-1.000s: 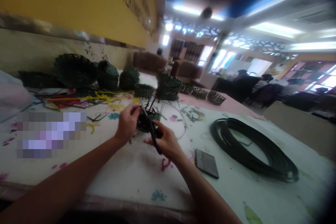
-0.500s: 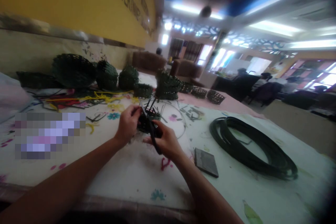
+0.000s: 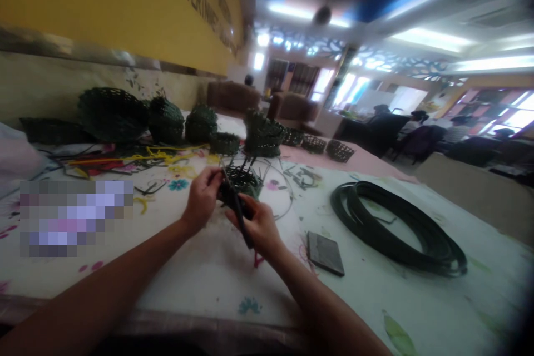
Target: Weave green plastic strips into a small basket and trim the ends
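Note:
In the head view, my left hand (image 3: 203, 197) is closed, fingers pinched at the near left edge of a small dark green woven basket (image 3: 247, 182). Several strip ends stand up from this basket, and my hands partly hide it. My right hand (image 3: 261, 227) is wrapped round dark-handled scissors (image 3: 237, 208). Their narrow blades point up and away, close to my left fingertips and in front of the basket. Blur hides whether the blades are apart and whether a strip lies between them.
A coil of dark strip (image 3: 400, 228) lies at the right, with a flat grey block (image 3: 325, 254) nearer my right forearm. Finished-looking woven baskets (image 3: 112, 114) line the back. Yellow strands (image 3: 177, 158) and cut strip pieces (image 3: 306, 175) are scattered about. People sit in the far background.
The small basket shows more to the right of and behind the scissors, its strip ends tilted differently. Both hands keep their hold. The whole view has shifted slightly.

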The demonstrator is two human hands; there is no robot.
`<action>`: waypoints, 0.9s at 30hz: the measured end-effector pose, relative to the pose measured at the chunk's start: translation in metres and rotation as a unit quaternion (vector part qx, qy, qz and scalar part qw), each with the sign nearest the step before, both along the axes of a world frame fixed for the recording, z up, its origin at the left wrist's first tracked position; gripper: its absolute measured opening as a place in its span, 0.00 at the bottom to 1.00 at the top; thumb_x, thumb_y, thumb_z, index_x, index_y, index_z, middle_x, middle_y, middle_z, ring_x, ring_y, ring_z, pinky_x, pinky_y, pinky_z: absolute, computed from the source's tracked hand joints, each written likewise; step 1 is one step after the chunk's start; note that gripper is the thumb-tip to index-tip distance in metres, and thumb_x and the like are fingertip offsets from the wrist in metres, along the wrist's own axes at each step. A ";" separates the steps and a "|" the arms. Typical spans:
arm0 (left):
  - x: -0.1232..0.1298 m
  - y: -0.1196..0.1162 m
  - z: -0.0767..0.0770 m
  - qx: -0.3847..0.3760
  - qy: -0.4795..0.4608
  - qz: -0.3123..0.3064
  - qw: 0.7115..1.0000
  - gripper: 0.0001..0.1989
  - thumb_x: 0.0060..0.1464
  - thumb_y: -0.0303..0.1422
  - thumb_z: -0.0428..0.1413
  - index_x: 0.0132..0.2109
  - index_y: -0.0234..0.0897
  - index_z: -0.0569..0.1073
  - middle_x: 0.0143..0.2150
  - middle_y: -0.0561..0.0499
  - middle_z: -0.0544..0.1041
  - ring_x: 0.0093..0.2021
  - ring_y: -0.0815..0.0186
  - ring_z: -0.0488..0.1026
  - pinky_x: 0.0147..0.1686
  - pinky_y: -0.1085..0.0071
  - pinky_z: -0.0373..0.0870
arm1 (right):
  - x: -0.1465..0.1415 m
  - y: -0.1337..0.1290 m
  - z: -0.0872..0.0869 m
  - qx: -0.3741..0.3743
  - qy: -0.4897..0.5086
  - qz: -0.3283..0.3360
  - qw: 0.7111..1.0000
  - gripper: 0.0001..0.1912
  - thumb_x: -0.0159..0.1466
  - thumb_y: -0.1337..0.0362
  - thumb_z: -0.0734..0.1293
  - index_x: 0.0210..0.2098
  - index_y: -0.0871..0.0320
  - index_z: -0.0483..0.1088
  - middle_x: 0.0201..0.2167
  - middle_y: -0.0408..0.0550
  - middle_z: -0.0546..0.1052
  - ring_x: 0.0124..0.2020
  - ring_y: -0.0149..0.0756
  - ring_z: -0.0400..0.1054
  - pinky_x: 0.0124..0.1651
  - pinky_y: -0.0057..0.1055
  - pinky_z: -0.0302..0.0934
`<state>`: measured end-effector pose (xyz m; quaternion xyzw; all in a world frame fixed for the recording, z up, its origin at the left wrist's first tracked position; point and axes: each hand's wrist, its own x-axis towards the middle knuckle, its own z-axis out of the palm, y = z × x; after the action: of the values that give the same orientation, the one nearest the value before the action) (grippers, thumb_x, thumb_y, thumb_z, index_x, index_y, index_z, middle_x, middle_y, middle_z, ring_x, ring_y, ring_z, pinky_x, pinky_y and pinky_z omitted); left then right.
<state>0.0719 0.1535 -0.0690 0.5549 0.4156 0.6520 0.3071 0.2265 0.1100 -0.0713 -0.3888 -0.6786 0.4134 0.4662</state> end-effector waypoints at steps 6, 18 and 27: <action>0.003 -0.002 0.001 -0.021 0.016 -0.016 1.000 0.11 0.55 0.42 0.58 0.35 0.38 0.72 0.29 0.54 0.70 0.27 0.67 0.67 0.25 0.73 0.67 | 0.004 0.005 0.001 -0.015 -0.055 -0.048 0.997 0.25 0.53 0.52 0.75 0.46 0.59 0.75 0.27 0.42 0.74 0.28 0.33 0.63 0.32 0.28 0.58; 0.003 0.001 -0.004 -0.015 0.013 -0.034 0.999 0.11 0.55 0.41 0.58 0.36 0.38 0.72 0.30 0.54 0.71 0.27 0.69 0.68 0.26 0.74 0.69 | 0.000 -0.001 0.004 -0.029 0.030 -0.014 0.999 0.19 0.55 0.54 0.74 0.42 0.60 0.80 0.25 0.41 0.73 0.27 0.32 0.63 0.30 0.27 0.57; -0.006 0.016 -0.004 -0.004 -0.028 -0.014 1.000 0.11 0.52 0.41 0.60 0.35 0.37 0.72 0.31 0.55 0.70 0.29 0.70 0.68 0.28 0.75 0.73 | 0.033 0.012 0.021 0.151 -0.063 -0.227 0.960 0.30 0.57 0.47 0.73 0.52 0.59 0.74 0.28 0.45 0.76 0.28 0.37 0.68 0.34 0.31 0.61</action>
<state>0.0657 0.1696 -0.0734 0.5412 0.4019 0.6611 0.3294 0.2597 0.1216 -0.0503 -0.4832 -0.6550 0.1644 0.5572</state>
